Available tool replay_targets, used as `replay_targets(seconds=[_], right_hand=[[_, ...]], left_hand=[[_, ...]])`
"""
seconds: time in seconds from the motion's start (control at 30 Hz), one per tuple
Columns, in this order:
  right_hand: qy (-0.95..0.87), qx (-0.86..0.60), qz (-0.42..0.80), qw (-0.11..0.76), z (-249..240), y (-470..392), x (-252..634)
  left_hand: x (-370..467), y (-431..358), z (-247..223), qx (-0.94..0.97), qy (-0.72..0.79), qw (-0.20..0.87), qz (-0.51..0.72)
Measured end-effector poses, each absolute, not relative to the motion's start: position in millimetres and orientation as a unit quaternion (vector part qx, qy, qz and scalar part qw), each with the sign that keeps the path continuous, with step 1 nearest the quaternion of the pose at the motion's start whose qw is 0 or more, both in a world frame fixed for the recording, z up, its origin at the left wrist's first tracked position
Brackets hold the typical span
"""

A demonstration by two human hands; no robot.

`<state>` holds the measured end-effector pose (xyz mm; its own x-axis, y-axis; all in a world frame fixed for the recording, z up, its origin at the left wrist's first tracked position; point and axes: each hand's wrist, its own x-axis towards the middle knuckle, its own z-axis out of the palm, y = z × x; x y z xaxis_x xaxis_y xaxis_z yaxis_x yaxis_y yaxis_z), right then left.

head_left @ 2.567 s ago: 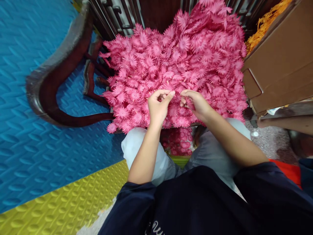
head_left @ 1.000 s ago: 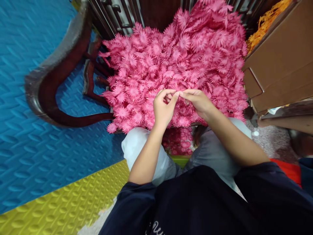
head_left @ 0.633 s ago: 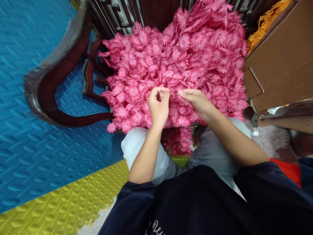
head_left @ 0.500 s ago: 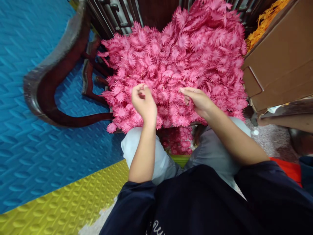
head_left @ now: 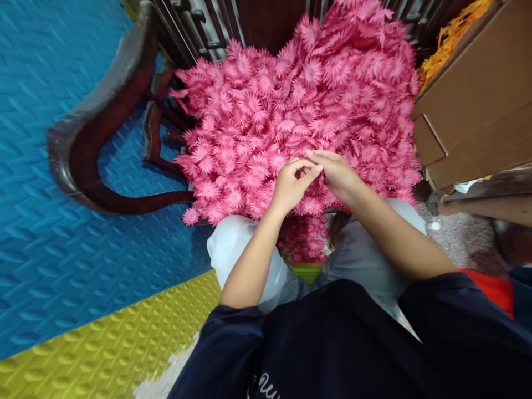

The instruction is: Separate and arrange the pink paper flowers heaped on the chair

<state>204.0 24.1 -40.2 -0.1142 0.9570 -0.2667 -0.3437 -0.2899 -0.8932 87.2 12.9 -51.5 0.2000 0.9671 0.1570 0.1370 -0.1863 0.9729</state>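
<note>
A thick heap of pink artificial flowers [head_left: 257, 127] covers the seat of a dark wooden chair [head_left: 78, 149]. Over the near part of the heap my two hands meet, fingertips together. My left hand [head_left: 293, 183] is curled in a pinch, its thumb tip by the fingers of the other hand. My right hand [head_left: 336, 172] is closed too, with thumb and forefinger pressed together. Whatever sits between the fingertips is too small or hidden to make out. More pink flowers [head_left: 305, 238] lie low between my knees.
At the right stands a brown cardboard box [head_left: 474, 100], with orange stringy material [head_left: 453, 39] behind its edge. Blue matting [head_left: 37, 249] and a yellow mat strip [head_left: 124, 327] cover the floor at left. A person's limb [head_left: 486, 209] shows at the right edge.
My left hand has moved right, from apart over the flowers to touching my right hand. The right hand has stayed nearly in place.
</note>
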Motion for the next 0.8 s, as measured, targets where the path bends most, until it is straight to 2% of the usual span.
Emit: replay_targets(seconds=[0.13, 0.37, 0.47, 0.63, 0.8], right_hand=[[-0.366, -0.470, 0.645, 0.478, -38.6, 23.0, 203.0], [-0.374, -0.527, 0.599, 0.473, -32.7, 22.5, 201.1], [-0.381, -0.529, 0.591, 0.475, -33.1, 21.4, 199.3], [-0.352, -0.487, 0.666, 0.441, -33.2, 21.0, 201.9], [-0.307, -0.460, 0.724, 0.412, -29.7, 21.3, 205.4]], left_hand=[[83.1, 15.9, -48.5, 0.586, 0.453, 0.485, 0.464], [73.0, 21.5, -46.8, 0.493, 0.516, 0.397, 0.577], [71.6, 22.0, -48.4, 0.474, 0.510, 0.402, 0.595], [71.2, 22.5, -48.7, 0.444, 0.503, 0.441, 0.596], [66.3, 23.9, -47.8, 0.435, 0.536, 0.352, 0.632]])
